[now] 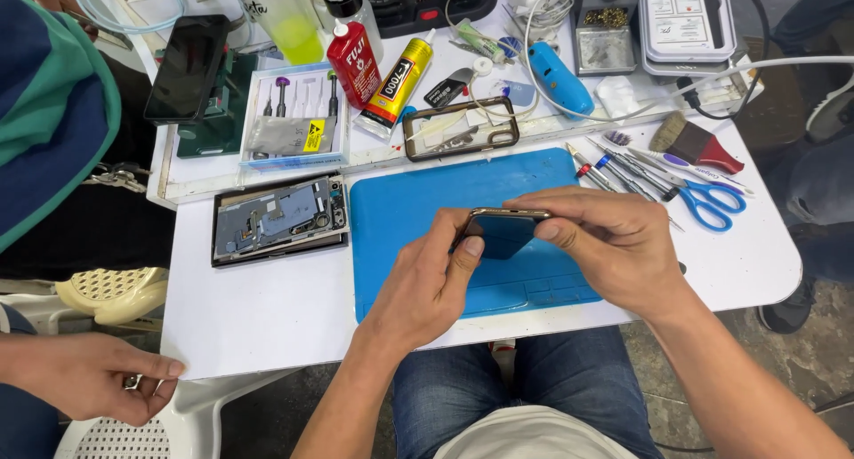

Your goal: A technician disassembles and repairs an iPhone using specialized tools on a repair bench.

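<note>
Both my hands hold a dark phone (501,230) with a gold-coloured frame, tilted on edge above the blue work mat (418,201). My left hand (425,285) grips its lower left side, thumb pressed on the glass. From the right, my right hand (605,241) pinches the top edge with fingers and thumb.
An opened phone body (277,217) lies left of the mat. Behind are a clear phone case (460,128), a yellow glue tube (397,84), a red bottle (352,61), a screwdriver set (294,112). Blue scissors (712,201), tweezers and a brush (696,144) lie right. Another person's hand (89,383) rests lower left.
</note>
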